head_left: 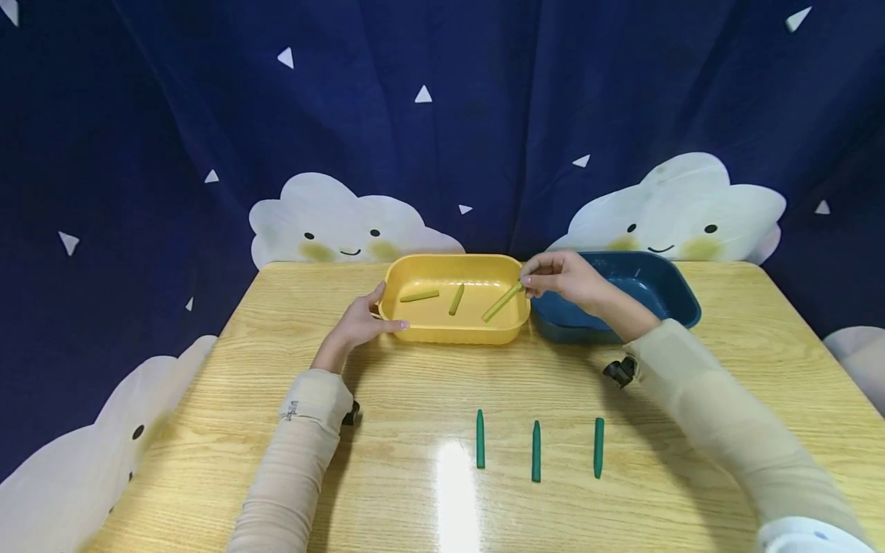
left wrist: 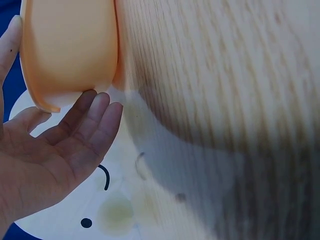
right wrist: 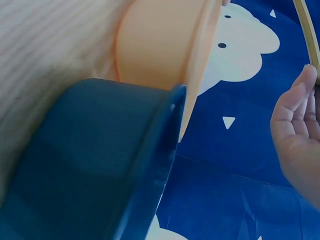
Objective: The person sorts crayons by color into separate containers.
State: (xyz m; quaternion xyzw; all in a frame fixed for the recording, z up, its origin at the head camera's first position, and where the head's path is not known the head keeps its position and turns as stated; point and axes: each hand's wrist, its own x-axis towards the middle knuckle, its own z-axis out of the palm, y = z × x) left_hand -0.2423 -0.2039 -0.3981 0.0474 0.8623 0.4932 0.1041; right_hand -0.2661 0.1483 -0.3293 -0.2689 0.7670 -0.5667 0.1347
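Observation:
In the head view my left hand (head_left: 359,321) holds the left end of a yellow plastic basin (head_left: 449,336). The left wrist view shows fingers under the basin's end, with the thumb at its rim. A long yellow-green crayon (head_left: 501,302) is pinched by one end between the thumb and fingers of my right hand (head_left: 563,276), slanting down over the basin's right part. Two shorter yellow-green crayons, one on the left (head_left: 419,296) and one in the middle (head_left: 456,299), lie on the basin floor. Seen from the right wrist, the held crayon (right wrist: 306,30) points up past the fingertips.
Close against the yellow basin's right side stands a dark blue basin (head_left: 574,333), partly behind my right hand. Three green crayons, left (head_left: 480,439), middle (head_left: 535,452) and right (head_left: 598,448), lie apart on the wooden table (head_left: 408,399). A navy curtain (head_left: 484,130) hangs behind.

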